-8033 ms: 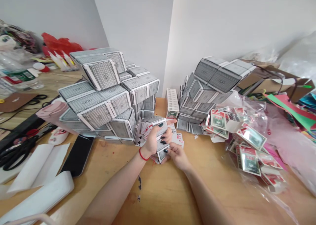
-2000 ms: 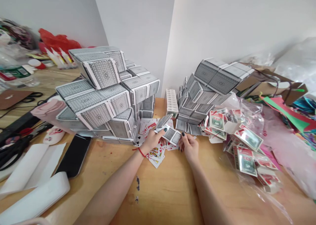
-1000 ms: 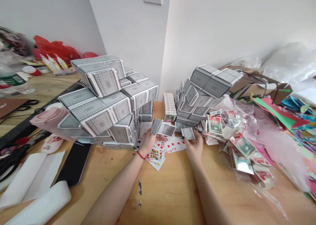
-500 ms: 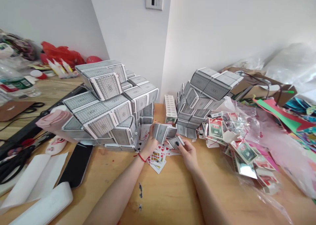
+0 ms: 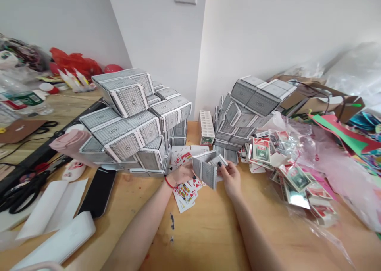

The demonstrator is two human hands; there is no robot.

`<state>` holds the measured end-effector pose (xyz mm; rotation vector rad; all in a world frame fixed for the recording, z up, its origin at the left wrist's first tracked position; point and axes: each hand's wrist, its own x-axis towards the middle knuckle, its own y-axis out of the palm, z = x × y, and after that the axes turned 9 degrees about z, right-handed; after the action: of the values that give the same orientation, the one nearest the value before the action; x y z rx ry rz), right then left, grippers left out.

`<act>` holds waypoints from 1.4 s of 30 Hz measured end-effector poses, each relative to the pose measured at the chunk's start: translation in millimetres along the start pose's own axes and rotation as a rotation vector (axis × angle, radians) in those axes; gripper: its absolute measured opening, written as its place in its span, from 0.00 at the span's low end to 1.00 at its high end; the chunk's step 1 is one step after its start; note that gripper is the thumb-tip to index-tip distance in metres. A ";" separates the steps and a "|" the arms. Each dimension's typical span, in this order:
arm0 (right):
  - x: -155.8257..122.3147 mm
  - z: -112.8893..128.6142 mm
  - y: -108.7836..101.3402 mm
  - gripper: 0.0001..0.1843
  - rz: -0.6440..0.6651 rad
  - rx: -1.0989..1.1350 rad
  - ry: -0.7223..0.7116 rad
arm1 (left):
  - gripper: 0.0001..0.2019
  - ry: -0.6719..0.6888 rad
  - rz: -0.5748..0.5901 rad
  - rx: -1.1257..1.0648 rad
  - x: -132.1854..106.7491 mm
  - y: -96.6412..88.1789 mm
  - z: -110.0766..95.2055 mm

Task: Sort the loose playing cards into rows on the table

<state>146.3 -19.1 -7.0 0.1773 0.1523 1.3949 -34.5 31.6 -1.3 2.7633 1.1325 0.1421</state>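
Note:
My left hand, with a red string at the wrist, grips the left edge of a grey-backed piece of folded playing cards; some of its fingers are hidden behind the piece. My right hand is closed on a smaller folded playing card, thumb on top. The folded card touches or overlaps the piece's upper right side; I cannot tell whether they interlock. Loose playing cards lie face up on the table beneath and around my left hand.
Stacked card blocks rise at left and right. Between them stands a long row of card packs. Opened card boxes in plastic lie at right. A black phone, scissors and a white case are at left.
The piece in my left hand has turned and moved right and down. My right hand has brought the folded card up against it. The camera view has shifted slightly.

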 end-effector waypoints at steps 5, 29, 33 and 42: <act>-0.2 0.5 -1.2 0.17 0.050 0.047 0.045 | 0.25 -0.019 -0.001 0.121 0.1 4.9 -13.3; -4.7 -2.7 11.8 0.15 0.098 0.063 -0.008 | 0.22 -0.248 0.023 -0.616 17.0 2.2 -0.7; -2.8 -4.5 10.2 0.17 0.062 0.020 -0.021 | 0.21 -0.221 0.003 -0.610 19.2 1.0 -1.4; -2.1 -2.9 9.0 0.15 0.075 -0.111 -0.061 | 0.21 -0.125 0.012 -0.545 17.3 3.5 -1.7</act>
<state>136.7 -19.6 -7.9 0.1343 0.0174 1.4664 -20.0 41.5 1.5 2.2616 0.8831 0.2360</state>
